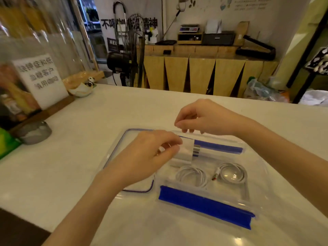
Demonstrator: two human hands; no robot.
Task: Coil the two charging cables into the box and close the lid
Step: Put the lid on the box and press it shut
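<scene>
A clear plastic box (255, 176) with blue latch bars on its near and far sides stands on the white counter. Inside lie two coiled white charging cables, one on the left (191, 175) and one on the right (232, 174). The clear lid (113, 157), edged by a purple seal, sits left of the box and overlaps its left end. My left hand (150, 157) is over the lid, fingers curled round its right edge. My right hand (204, 118) hovers at the far edge, its curled fingertips pinching the lid's far corner. A white block with metal bands (188, 151) shows beside my left fingertips.
A wooden sign stand (40, 80) and a grey mouse-like object (34, 132) sit at the counter's left. A small bowl with a panda figure (83, 87) is at the back left. Behind the counter stand a fan (131, 50) and wooden cabinets.
</scene>
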